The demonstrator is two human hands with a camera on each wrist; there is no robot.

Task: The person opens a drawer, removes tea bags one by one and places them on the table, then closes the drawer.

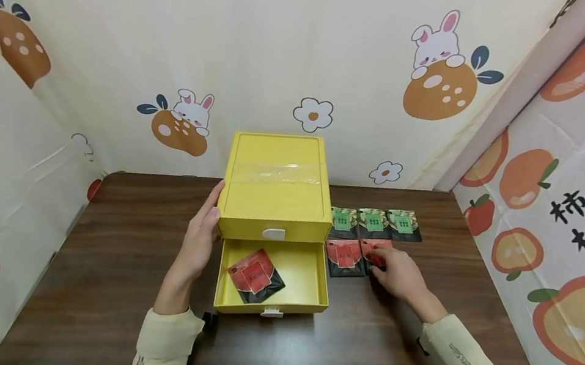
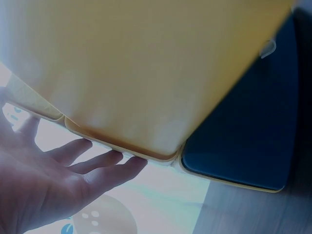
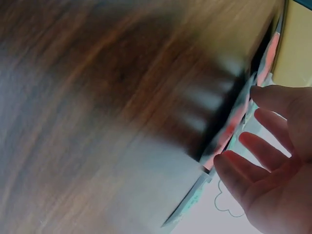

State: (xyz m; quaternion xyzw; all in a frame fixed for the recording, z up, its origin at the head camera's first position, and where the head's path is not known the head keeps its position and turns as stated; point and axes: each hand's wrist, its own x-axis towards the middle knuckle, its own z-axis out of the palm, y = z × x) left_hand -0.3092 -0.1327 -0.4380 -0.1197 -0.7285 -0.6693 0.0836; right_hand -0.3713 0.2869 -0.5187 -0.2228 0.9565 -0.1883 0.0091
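A two-drawer yellow box (image 1: 278, 187) stands mid-table, its lower drawer (image 1: 308, 277) pulled out. Inside that drawer lies a red-and-black sachet (image 1: 256, 278). My left hand (image 1: 199, 235) rests against the box's left side; the left wrist view shows its fingers extended along the edge. To the right of the box, my right hand (image 1: 399, 274) is over a red-and-black sachet (image 1: 377, 244), fingertips at it and partly covering it. In the right wrist view the thumb and fingers are spread around this sachet (image 3: 229, 131). Another red-and-black sachet (image 1: 345, 257) lies beside it.
Behind the red sachets, several green-and-black sachets (image 1: 374, 221) lie in a row. The upper drawer (image 1: 242, 227) is closed. A printed cloth (image 1: 287, 52) hangs behind the dark wooden table (image 1: 107, 281), with more cloth on both sides.
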